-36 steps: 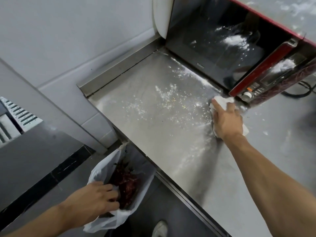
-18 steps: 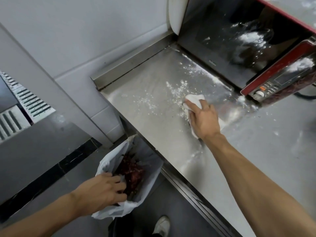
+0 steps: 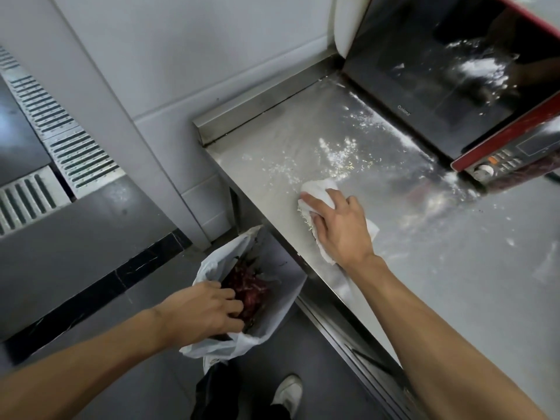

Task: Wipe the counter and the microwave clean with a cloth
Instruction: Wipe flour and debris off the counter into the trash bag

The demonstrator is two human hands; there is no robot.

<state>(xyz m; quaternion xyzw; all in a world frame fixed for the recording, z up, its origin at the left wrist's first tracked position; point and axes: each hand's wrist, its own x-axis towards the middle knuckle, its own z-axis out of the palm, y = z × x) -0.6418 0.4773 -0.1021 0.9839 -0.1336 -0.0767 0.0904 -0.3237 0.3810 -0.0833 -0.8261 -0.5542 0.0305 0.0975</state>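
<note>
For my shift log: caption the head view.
Right hand presses white cloth on powder-strewn steel counter; left hand holds white plastic bag.

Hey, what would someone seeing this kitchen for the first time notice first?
The powder scattered over the steel counter in front of the microwave stands out first. The right hand presses a white cloth onto the counter near its front edge. Below, the left hand grips a white bag of dark red scraps.

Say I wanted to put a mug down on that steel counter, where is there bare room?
Barest: the wide stretch of counter right of the right hand, in front of the microwave's control panel, only faintly smeared. The back corner by the steel upstand is thinly dusted. Crowded: the crumbs between cloth and microwave door.
</note>
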